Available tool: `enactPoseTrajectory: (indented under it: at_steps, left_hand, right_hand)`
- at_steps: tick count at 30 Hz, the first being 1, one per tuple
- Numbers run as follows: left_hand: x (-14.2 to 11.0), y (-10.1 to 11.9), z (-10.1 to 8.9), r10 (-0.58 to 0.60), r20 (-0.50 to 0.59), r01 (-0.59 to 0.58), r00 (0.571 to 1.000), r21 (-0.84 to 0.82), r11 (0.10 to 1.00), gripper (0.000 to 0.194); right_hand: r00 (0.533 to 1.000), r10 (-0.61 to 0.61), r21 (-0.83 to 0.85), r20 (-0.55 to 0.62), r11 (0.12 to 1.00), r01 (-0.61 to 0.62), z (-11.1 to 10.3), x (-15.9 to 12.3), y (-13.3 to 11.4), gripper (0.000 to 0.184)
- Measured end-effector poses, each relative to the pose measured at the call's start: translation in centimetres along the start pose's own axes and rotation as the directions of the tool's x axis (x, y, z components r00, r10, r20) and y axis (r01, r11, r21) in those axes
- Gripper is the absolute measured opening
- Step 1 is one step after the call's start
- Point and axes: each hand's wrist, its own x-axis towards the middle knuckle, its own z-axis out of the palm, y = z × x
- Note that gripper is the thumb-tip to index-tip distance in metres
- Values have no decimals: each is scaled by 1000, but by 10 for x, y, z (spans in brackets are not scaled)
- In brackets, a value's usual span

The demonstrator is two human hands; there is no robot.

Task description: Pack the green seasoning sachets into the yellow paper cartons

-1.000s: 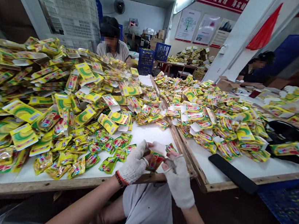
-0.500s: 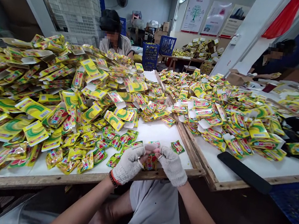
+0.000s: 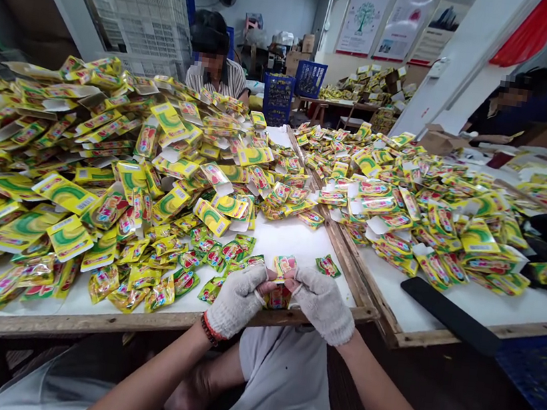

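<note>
My left hand [image 3: 239, 300] and my right hand [image 3: 321, 305] wear off-white knitted gloves with bare fingertips. Between them, just above the table's front edge, their closed fingertips grip a small yellow and pink printed packet [image 3: 284, 265]. Under it a red and yellow packet [image 3: 279, 297] shows at the wooden edge, partly covered by the fingers. To the left of my left hand lie several green and red sachets [image 3: 232, 248] and yellow sachets [image 3: 146, 277]. A single green and red sachet [image 3: 328, 265] rests beyond my right hand.
A tall heap of yellow cartons [image 3: 73, 199] covers the left side; another carton heap [image 3: 404, 209] lies right of a wooden divider [image 3: 347, 255]. A long black object [image 3: 448, 315] sticks out past the right table edge. Two people [image 3: 218, 70] work behind the heaps, beside blue crates [image 3: 277, 98].
The packet between my fingertips now shows its yellow and pink printed face, where a paler side showed before. My right hand has shifted slightly right, and the view has moved slightly.
</note>
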Motion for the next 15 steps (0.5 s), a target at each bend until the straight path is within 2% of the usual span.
enactPoseTrajectory:
  at_steps: [6,15]
  left_hand:
    - [8,9,-5,-135,56,140,989,-94,986,23]
    - [12,10,-7,-174,81,184,981,-140,973,24]
  right_hand:
    - [996,89,94,30,991,-91,-1,5,1,14]
    - [992,82,119,94,989,-92,-6,11,4,14]
